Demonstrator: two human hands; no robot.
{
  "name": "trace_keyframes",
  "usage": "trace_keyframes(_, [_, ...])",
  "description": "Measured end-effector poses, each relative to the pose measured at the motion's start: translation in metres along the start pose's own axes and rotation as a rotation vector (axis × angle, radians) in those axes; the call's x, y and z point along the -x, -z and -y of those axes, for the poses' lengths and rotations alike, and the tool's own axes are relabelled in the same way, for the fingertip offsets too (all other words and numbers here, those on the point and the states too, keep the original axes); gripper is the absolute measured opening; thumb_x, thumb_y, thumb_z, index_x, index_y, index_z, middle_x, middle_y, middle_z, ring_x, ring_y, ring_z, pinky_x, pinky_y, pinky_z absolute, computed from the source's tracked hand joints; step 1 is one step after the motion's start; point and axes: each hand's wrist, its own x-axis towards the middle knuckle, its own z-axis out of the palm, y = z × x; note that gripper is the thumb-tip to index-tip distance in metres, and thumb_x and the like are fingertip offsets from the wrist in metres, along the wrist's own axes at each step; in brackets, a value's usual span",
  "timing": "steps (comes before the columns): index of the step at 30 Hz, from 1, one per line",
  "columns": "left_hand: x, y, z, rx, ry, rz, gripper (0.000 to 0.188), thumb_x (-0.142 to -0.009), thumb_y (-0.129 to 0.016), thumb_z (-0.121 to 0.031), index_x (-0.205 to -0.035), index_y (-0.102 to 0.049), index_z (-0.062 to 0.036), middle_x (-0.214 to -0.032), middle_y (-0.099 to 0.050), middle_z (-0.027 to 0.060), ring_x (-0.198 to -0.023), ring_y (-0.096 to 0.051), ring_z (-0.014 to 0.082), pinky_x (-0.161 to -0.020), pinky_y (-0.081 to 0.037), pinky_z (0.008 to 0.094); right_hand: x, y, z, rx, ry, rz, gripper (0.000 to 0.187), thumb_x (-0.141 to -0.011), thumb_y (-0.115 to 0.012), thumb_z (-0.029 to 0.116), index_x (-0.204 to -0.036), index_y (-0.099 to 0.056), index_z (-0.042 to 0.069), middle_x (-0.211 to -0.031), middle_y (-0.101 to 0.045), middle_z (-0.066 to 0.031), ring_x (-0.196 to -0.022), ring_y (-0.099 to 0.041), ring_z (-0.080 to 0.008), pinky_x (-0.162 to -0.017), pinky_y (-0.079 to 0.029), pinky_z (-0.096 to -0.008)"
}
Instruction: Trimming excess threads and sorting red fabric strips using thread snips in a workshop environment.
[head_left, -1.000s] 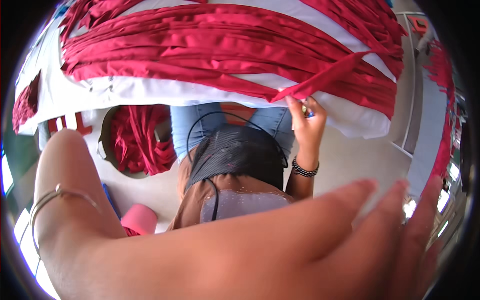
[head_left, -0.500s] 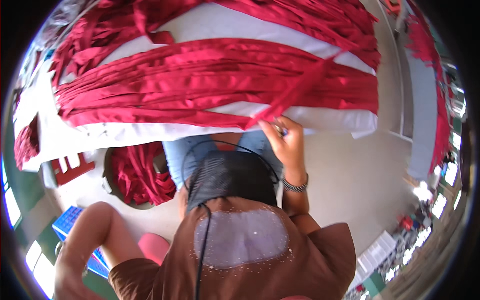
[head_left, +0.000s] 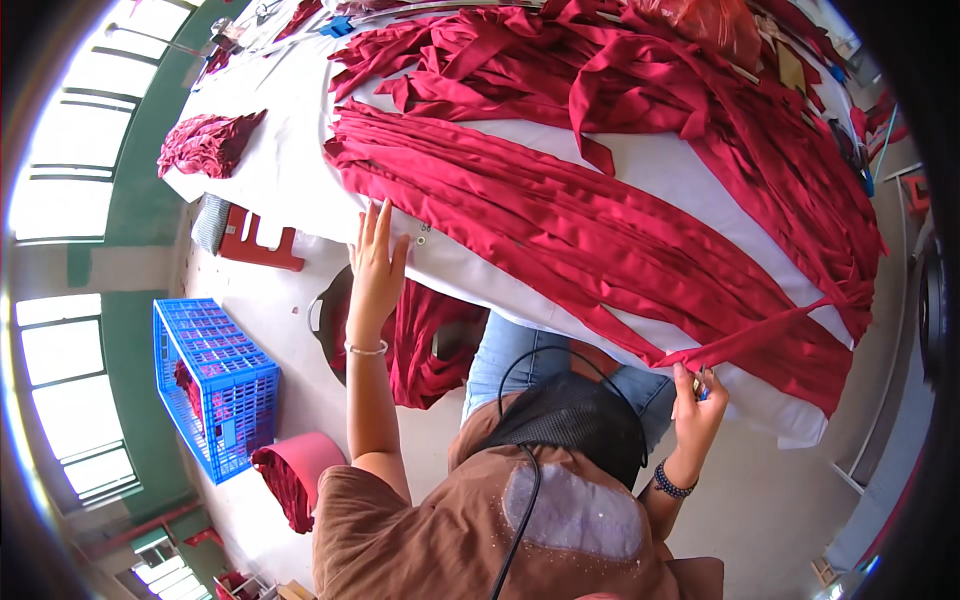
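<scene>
two bare hands are working along the near edge of a white-covered table (head_left: 290, 150), with clock directions running from the middle of the view. at ten o'clock, the left hand (head_left: 373, 262) is reaching up to the cloth edge, its fingers stretching out nearly straight and gripping nothing visible; the tips are ending close to the long red bundle (head_left: 520, 220), and whether they are touching it, one cannot tell. at four o'clock, the right hand (head_left: 697, 415) is pinching one red strip (head_left: 750, 337) between thumb and forefinger, while something small and shiny is sitting against the other fingers, too tiny to make out. that strip is slanting away toward three o'clock, crossing over the bundle's right part.

judging by how things are lying, the work is looking partway along: the bundle is already running lengthwise in fairly even folds, but the pinched strip is not yet lying in line, and a loose red heap (head_left: 660, 90) at one o'clock is looking unsorted. more red cloth is filling a dark tub (head_left: 335, 322) under the table's edge, toward eight o'clock, with a blue crate (head_left: 247, 387) and a pink bucket (head_left: 310, 455) standing beyond it.
</scene>
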Motion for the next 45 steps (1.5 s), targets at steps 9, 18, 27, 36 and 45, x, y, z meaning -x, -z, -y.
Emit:
trace_keyframes(9, [-0.054,-0.026,0.039,-0.504,0.255,-0.058,0.045,-0.099,-0.034,-0.040,-0.138,-0.046,-0.0195,-0.143,-0.044,0.0111,-0.133,-0.039,0.0285,-0.110,-0.014,0.0617,0.001,-0.018,0.027,-0.059,0.009,0.090,0.018,-0.082,-0.072,0.012,-0.076,-0.065,-0.003,-0.053,-0.050,-0.0064,-0.051,-0.041,-0.0092,-0.048,-0.033,-0.0294])
trace_keyframes(18, [-0.066,-0.012,0.047,-0.444,0.321,-0.180,0.058,-0.097,-0.040,-0.046,-0.141,-0.038,-0.0080,-0.150,-0.025,0.0249,-0.137,-0.029,0.0399,-0.108,-0.020,0.0614,-0.004,-0.032,0.042,-0.014,0.171,0.307,0.011,-0.085,-0.069,0.013,-0.085,-0.071,0.002,-0.059,-0.059,-0.0110,-0.047,-0.047,-0.0138,-0.046,-0.035,-0.0292])
trace_keyframes(27, [0.005,0.024,-0.223,0.711,-0.437,0.662,0.021,-0.091,-0.050,-0.006,-0.102,-0.065,0.0046,-0.102,-0.065,0.0173,-0.100,-0.061,0.0288,-0.088,-0.045,0.0365,0.010,-0.029,0.049,-0.080,0.228,0.425,0.007,-0.084,-0.069,0.011,-0.088,-0.072,0.006,-0.077,-0.070,-0.0110,-0.068,-0.068,-0.0195,-0.059,-0.049,-0.0281])
trace_keyframes(36, [-0.009,0.000,-0.251,1.228,-0.123,1.304,0.013,-0.098,-0.049,-0.008,-0.097,-0.056,0.0023,-0.076,-0.054,0.0004,-0.071,-0.051,0.0070,-0.065,-0.042,0.0220,0.030,-0.014,0.051,0.038,0.625,0.297,0.011,-0.079,-0.073,0.012,-0.090,-0.071,0.009,-0.073,-0.066,-0.0076,-0.062,-0.065,-0.0200,-0.055,-0.050,-0.0305])
trace_keyframes(45, [0.015,0.059,-0.179,1.550,-0.884,0.744,0.018,-0.076,-0.069,-0.011,-0.066,-0.058,-0.0015,-0.061,-0.056,0.0085,-0.052,-0.054,0.0250,-0.043,-0.038,0.0377,-0.010,0.063,0.088,0.243,0.714,-0.050,0.053,-0.072,-0.079,0.023,-0.122,-0.062,0.014,-0.122,-0.059,-0.0053,-0.072,-0.066,-0.0124,-0.055,-0.053,-0.0263])
